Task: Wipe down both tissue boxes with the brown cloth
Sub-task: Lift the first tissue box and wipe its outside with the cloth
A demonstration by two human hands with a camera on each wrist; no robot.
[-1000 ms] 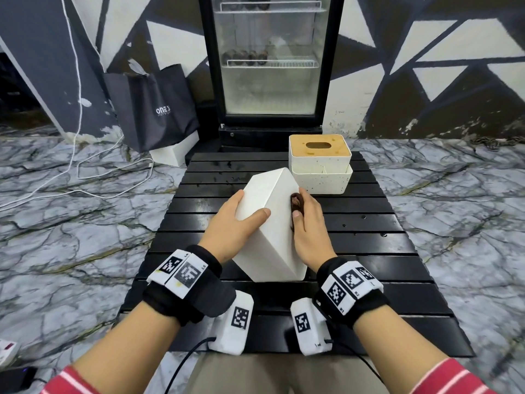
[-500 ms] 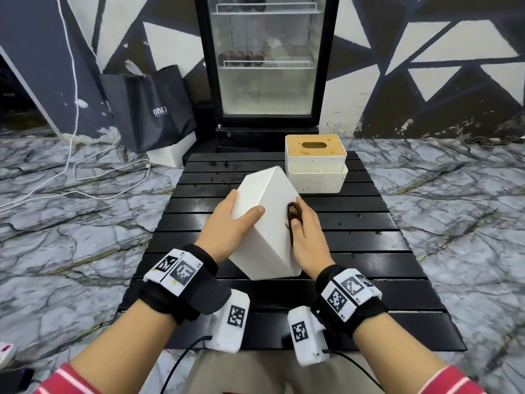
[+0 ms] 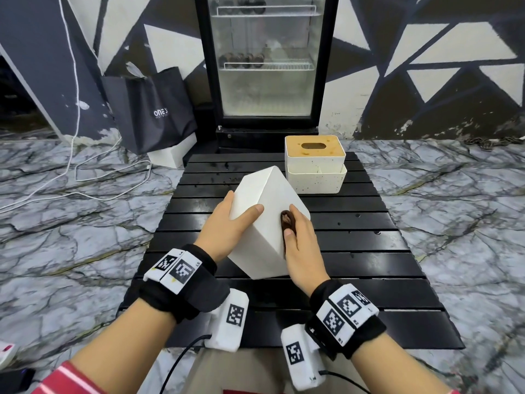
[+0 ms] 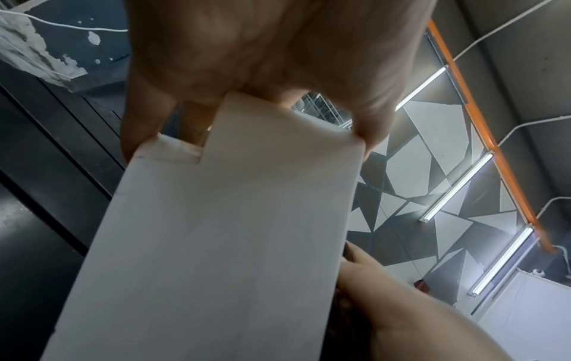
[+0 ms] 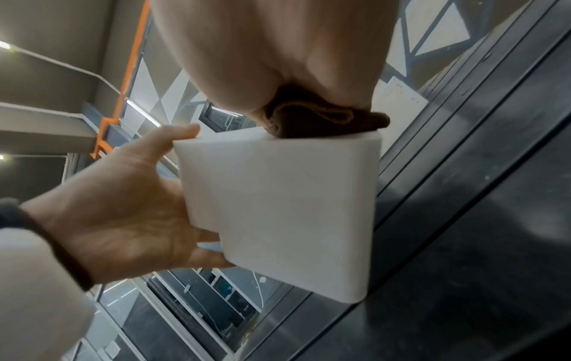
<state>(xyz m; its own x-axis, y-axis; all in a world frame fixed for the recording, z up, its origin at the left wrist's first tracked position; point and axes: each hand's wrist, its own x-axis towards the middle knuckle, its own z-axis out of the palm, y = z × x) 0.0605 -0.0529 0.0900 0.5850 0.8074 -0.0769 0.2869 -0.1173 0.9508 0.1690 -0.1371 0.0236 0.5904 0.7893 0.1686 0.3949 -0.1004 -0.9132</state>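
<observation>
A plain white tissue box (image 3: 264,223) (image 4: 222,244) (image 5: 278,207) is tilted up on an edge at the middle of the black slatted table (image 3: 355,251). My left hand (image 3: 230,226) (image 5: 123,207) grips its left side, thumb across the upper face. My right hand (image 3: 298,237) presses a bunched brown cloth (image 3: 287,221) (image 5: 318,119) against the box's right face. A second tissue box (image 3: 314,166), speckled white with a wooden lid and oval slot, stands upright at the table's far right, untouched.
A glass-door fridge (image 3: 267,61) stands behind the table. A dark shopping bag (image 3: 153,109) and a white box sit on the marble floor at the back left, with white cables (image 3: 85,177) trailing across the floor.
The right hand with the cloth has shifted slightly along the box's right face. The left hand keeps its hold and the box stays tilted.
</observation>
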